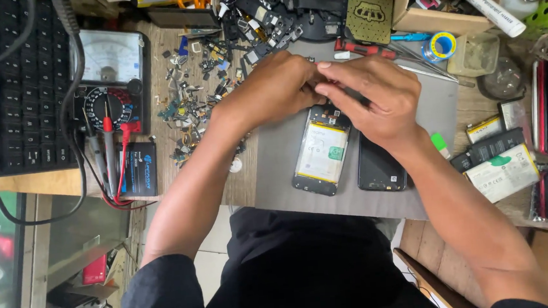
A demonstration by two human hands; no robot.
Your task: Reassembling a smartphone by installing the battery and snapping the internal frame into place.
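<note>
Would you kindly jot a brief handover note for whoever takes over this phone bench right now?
Left hand: at the top edge of the opened phone, fingers curled; what it pinches is hidden.
Right hand: meets the left there, gripping a thin dark tool.
Phone: on the grey mat, back off, battery showing.
Black cover: beside it on the mat.
Done: phone opened.
Left: work at its top end; cover not yet refitted.
</note>
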